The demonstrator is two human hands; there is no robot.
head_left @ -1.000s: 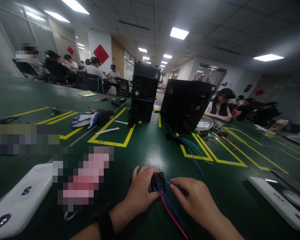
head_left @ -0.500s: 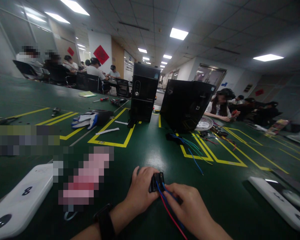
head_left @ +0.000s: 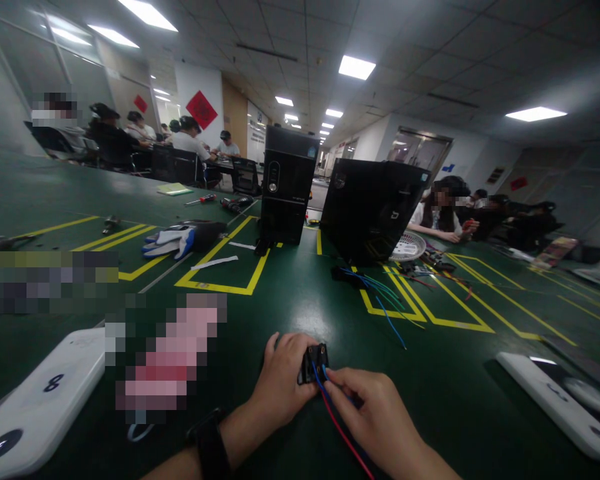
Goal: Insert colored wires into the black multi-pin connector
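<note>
My left hand (head_left: 287,380) is closed round a small black terminal block (head_left: 316,360), low in the middle of the view just above the green table. Small metal contacts show in the block's upper face. A blue wire (head_left: 327,375) runs to the block, and the thumb and fingertips of my right hand (head_left: 375,403) pinch it close to the block. Beside it a second wire, blue near the block, and a red wire (head_left: 341,430) trail down between my hands. My fingers hide the wire's end and part of the block.
Two black computer cases (head_left: 287,187) stand ahead. Loose blue and green wires (head_left: 380,290) lie right of centre. White devices (head_left: 45,393) flank me at both sides. Gloves (head_left: 173,241) and a screwdriver (head_left: 201,200) lie at left. A person (head_left: 440,213) sits across at right.
My right hand has shifted very slightly left and up against the block. My left hand and the block stay in place.
</note>
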